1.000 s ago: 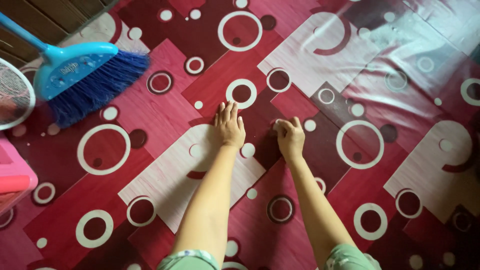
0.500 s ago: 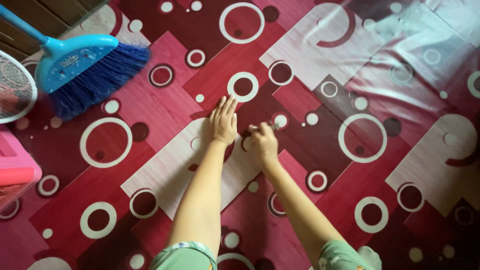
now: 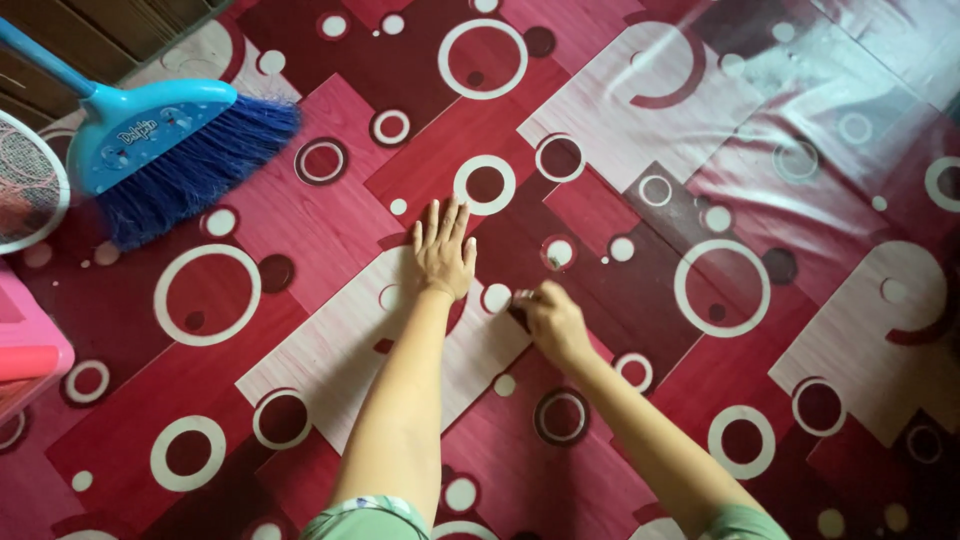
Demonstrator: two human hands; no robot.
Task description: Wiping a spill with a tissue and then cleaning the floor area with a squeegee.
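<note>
1. Left hand [image 3: 441, 252]: flat on the floor mat [image 3: 330, 215], palm down, fingers straight and slightly fanned, thumb out to the side. Fully open, holding nothing, just resting on the mat.
2. Left fingertips point away from the person; they end just short of a white ring printed on the mat, w/ the heel of the hand on a pale patch of the pattern.
3. Right hand [image 3: 548, 318]: curled into a loose fist, knuckles up, fingertips tucked down against the mat. Just right of the left hand and a bit nearer the person, close but not touching it.
4. Right fingers look pinched together at the tips on the mat surface; can't tell whether anything small is between them, too tiny/blurred.
5. Floor mat: shiny vinyl sheet, red, maroon and pale pink blocks w/ white rings and dots, wrinkled and glossy far right of the hands. Both hands are on it.
6. Broom [image 3: 165, 150]: blue plastic head, dark blue bristles, lying on the mat well left of the left hand and further from the person, bristles pointing towards the hands.
7. Pink plastic bin [image 3: 28, 345]: at frame edge, far left of the left hand, below the broom.
</note>
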